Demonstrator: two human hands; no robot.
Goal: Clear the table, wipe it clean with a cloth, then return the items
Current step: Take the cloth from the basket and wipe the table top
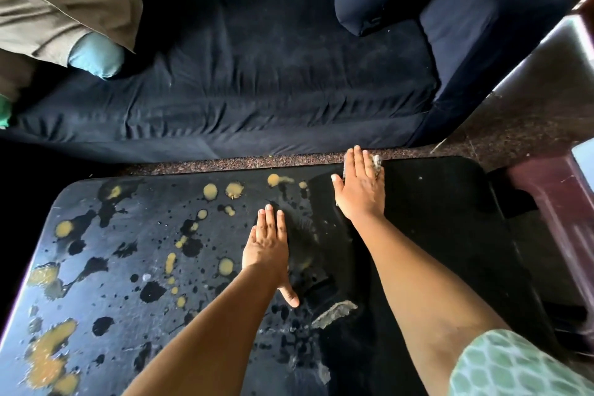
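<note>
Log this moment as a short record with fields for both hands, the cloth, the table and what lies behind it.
left hand: flat on the table, fingers straight, holding nothing
right hand: flat, fingers straight, presses the cloth at the table's far edge
cloth: pale, mostly hidden under the right hand
table: black; right part looks wiped, no items on it
spills: yellow blotches and dark splashes over the left and middle
behind: dark blue sofa
</note>
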